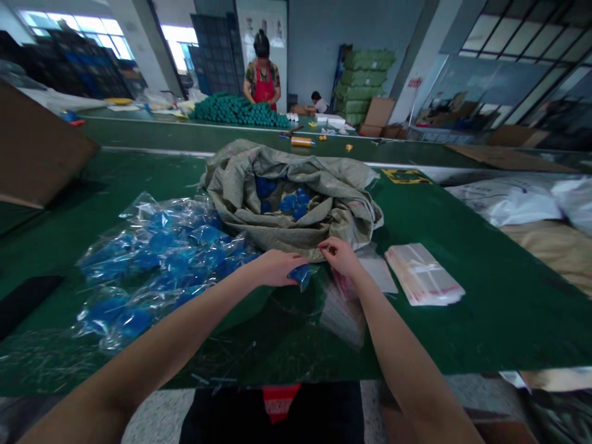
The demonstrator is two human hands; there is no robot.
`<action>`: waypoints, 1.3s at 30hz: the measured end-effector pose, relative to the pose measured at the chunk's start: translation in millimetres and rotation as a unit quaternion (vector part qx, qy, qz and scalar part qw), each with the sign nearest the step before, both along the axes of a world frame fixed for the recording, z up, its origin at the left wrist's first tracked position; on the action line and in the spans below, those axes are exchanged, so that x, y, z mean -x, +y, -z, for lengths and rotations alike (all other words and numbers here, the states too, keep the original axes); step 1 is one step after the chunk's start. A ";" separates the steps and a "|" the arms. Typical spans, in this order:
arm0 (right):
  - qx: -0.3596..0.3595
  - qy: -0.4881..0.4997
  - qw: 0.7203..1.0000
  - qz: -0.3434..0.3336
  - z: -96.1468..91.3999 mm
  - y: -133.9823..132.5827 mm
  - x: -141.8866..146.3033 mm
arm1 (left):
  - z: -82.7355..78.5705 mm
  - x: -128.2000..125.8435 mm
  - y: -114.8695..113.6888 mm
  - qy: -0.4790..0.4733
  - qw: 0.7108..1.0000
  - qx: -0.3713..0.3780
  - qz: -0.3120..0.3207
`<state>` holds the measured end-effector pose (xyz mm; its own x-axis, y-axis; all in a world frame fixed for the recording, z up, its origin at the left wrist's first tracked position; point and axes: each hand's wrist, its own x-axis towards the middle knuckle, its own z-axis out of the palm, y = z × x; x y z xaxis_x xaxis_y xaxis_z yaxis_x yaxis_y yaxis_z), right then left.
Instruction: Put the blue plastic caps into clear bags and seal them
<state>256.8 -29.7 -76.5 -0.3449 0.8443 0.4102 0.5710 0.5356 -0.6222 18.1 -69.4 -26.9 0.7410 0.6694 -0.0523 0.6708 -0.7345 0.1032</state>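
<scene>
My left hand (279, 267) is closed around a small blue item in a clear plastic bag (303, 275), close to the sack's front edge. Just to its right, my right hand (341, 254) has its fingers pinched together; what lies between them is too small to make out. Under my right wrist lie loose clear plastic bags (345, 311) with red edges. A grey-green woven sack (240, 185) with a rolled-down rim stands beyond both hands, with several blue rounded pieces (298, 202) inside. Left of my left hand spreads a heap of bagged blue pieces (161, 246).
A bundled stack of clear bags (424, 274) lies on the green table (504, 308) at right. A cardboard box (37, 142) and a black flat object (28, 302) are at left. Across the table, a person in a red apron (264, 86) stands behind piled green rolls (235, 111).
</scene>
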 end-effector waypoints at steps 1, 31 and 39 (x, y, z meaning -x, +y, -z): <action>-0.003 0.003 1.000 0.004 -0.8 -0.8 0.0 | -6.1 5.2 -5.0 0.000 1.000 -0.011 -0.028; 0.082 -0.209 0.939 0.261 -60.1 -5.2 -68.0 | -13.8 -29.3 -7.1 0.053 0.990 0.099 -0.081; 0.050 -0.417 0.892 0.168 -25.3 -54.1 -70.2 | -14.6 -15.6 93.8 -0.008 0.949 -0.029 -0.313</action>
<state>327.0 -83.8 -51.2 -0.2158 0.9754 0.0457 0.9752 0.2130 0.0597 33.7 24.4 -12.3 0.1970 0.9804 0.0072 0.9764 -0.1968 0.0889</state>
